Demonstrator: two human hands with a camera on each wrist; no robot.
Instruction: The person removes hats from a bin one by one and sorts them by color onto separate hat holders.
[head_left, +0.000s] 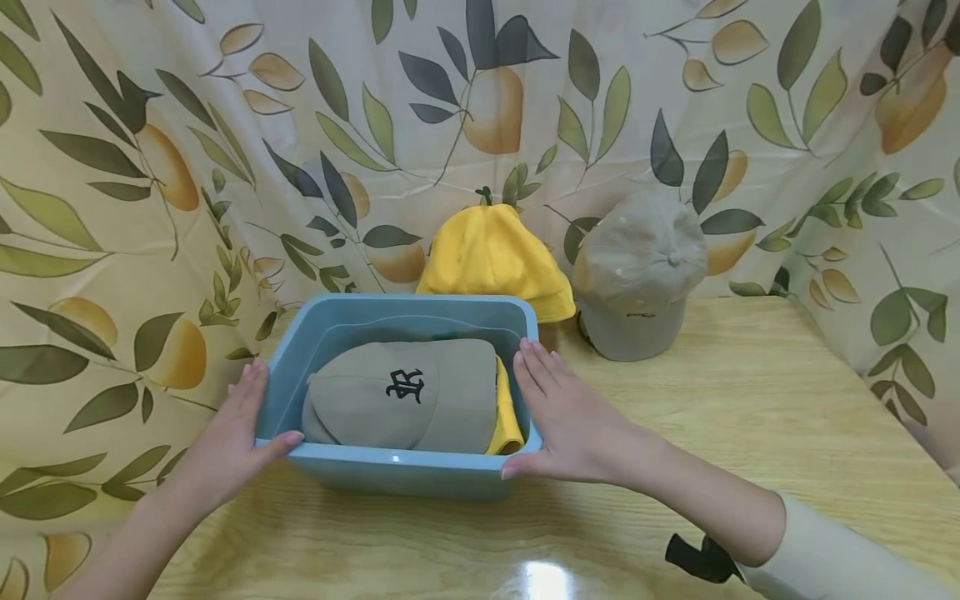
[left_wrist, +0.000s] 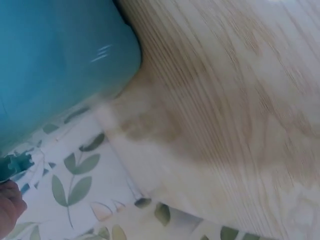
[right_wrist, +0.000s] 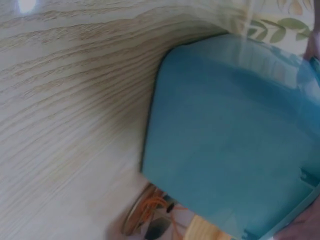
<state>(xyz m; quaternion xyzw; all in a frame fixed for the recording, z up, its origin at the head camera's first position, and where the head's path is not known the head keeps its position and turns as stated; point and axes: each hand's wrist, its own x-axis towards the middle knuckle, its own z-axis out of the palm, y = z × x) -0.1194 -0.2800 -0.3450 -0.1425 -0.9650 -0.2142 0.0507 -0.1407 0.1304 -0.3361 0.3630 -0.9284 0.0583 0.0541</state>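
Observation:
A blue plastic bin (head_left: 405, 479) stands on the wooden table between both hands. Inside it lies a grey cap (head_left: 367, 404) with a black letter on its front, and a yellow fabric piece (head_left: 507, 421) shows beside it, partly hidden. My left hand (head_left: 228, 437) rests along the bin's left side, fingers extended and thumb on the front rim corner. On the opposite side, the right hand (head_left: 573, 417) lies with straight fingers against the right rim, thumb at the front corner. Both wrist views show mainly the bin's outer walls, with only a bit of each hand at the edge.
Behind the bin sits a yellow hat (head_left: 491, 258) with a small green stem. To its right, another grey cap (head_left: 645, 275) stands against the leaf-printed curtain (head_left: 480, 108). The wooden table (head_left: 765, 400) extends to the right, and the curtain also lines the left side.

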